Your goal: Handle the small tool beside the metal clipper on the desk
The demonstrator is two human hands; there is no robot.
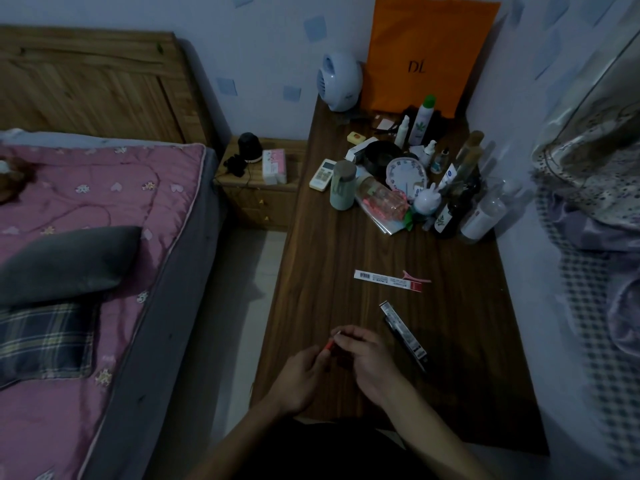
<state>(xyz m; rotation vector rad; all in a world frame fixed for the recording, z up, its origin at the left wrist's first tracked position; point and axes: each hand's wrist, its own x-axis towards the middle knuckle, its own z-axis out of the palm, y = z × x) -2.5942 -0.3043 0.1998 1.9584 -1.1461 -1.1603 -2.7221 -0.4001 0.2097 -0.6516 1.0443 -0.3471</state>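
Note:
Both hands meet over the near part of a dark wooden table. My right hand pinches a small thin red stick-like item with a pale tip, which points up and left. My left hand is just left of it, fingers curled toward the item's lower end; whether it holds the item is unclear. To the right of my hands lies a long dark pen-like package. Farther back lies a white and red strip box with a pink hair clip by its right end.
The table's far end is crowded: orange bag, small white fan, bottles, round clock, remote, green cup. A bed with pink quilt lies left, a wooden nightstand beyond it. Hanging fabric is on the right.

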